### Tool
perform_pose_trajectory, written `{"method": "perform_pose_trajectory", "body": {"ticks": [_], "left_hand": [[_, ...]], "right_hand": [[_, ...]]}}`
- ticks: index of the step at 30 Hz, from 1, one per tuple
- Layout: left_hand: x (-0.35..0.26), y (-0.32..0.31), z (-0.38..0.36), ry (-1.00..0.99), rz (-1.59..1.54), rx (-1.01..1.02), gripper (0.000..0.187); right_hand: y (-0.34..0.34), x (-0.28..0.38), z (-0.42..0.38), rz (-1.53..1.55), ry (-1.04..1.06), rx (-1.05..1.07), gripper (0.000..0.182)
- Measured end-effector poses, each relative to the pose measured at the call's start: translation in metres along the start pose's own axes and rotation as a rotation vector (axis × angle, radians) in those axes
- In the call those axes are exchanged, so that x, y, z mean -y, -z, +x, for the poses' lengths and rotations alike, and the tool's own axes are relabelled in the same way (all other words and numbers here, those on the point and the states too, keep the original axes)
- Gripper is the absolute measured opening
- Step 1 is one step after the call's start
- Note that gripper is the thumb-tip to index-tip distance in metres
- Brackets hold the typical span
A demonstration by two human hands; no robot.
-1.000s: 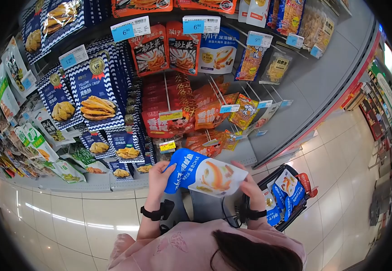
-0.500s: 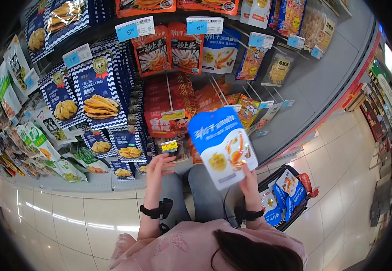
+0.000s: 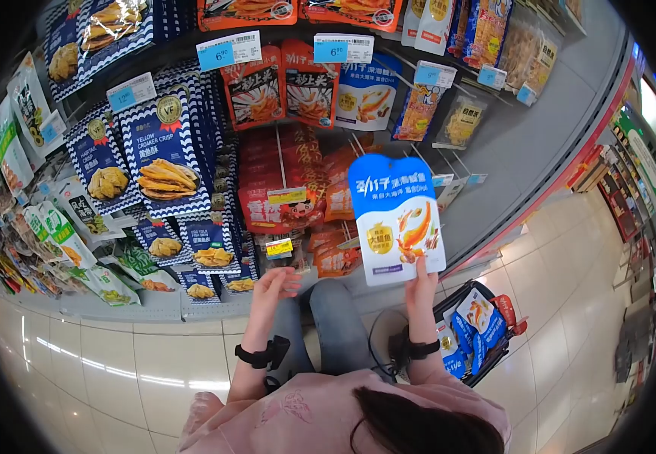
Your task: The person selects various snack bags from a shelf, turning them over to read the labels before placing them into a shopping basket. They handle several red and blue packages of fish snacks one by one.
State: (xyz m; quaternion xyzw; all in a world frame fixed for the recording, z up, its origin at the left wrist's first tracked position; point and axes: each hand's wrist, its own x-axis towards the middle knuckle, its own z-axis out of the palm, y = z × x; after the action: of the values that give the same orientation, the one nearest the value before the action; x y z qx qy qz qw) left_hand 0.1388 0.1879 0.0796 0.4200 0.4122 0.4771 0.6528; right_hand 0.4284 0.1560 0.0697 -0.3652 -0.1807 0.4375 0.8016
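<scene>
A blue and white snack pouch (image 3: 397, 219) is upright in front of the shelf, its printed front facing me. My right hand (image 3: 421, 291) grips its lower edge, thumb on the front. To the left, my left hand (image 3: 273, 287) is raised beside my knees with fingers slightly bent and apart, holding nothing. It is nearest to the yellow price tag (image 3: 279, 247) on the low rack. A similar blue and white pouch (image 3: 367, 94) hangs on the rack above, next to red and black packets (image 3: 309, 87).
At the right, a basket (image 3: 500, 352) on the tiled floor holds several blue and white pouches (image 3: 479, 312). Navy snack bags (image 3: 163, 155) hang at the left. Metal hooks and price tags stick out from the rack. The curved shelf edge (image 3: 562, 198) runs along the right.
The held pouch has turned more upright and moved slightly right and up with my right hand. My left hand has shifted a little right and down.
</scene>
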Motion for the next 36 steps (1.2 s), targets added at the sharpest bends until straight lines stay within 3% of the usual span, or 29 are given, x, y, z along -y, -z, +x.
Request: {"method": "perform_pose_trajectory", "body": {"ticks": [8,21,30,34,36], "left_hand": [[-0.001,-0.003,0.001,-0.006,0.028,0.033,0.028],[0.004,0.006,0.001,0.001,0.028,0.063,0.02],[0.008,0.006,0.004,-0.017,0.11,0.068,0.031],[0.009,0.006,0.005,-0.038,0.153,0.102,0.033],[0.007,0.005,0.005,-0.033,0.169,0.121,0.033]], "right_hand": [[-0.069,0.039,0.061,0.061,0.301,0.147,0.04],[-0.085,0.033,0.092,0.102,0.2,0.169,0.038],[-0.11,0.012,0.171,0.063,0.104,0.157,0.037],[-0.131,0.004,0.221,-0.187,-0.141,0.163,0.036],[-0.144,-0.005,0.237,-0.358,-0.131,0.121,0.035]]}}
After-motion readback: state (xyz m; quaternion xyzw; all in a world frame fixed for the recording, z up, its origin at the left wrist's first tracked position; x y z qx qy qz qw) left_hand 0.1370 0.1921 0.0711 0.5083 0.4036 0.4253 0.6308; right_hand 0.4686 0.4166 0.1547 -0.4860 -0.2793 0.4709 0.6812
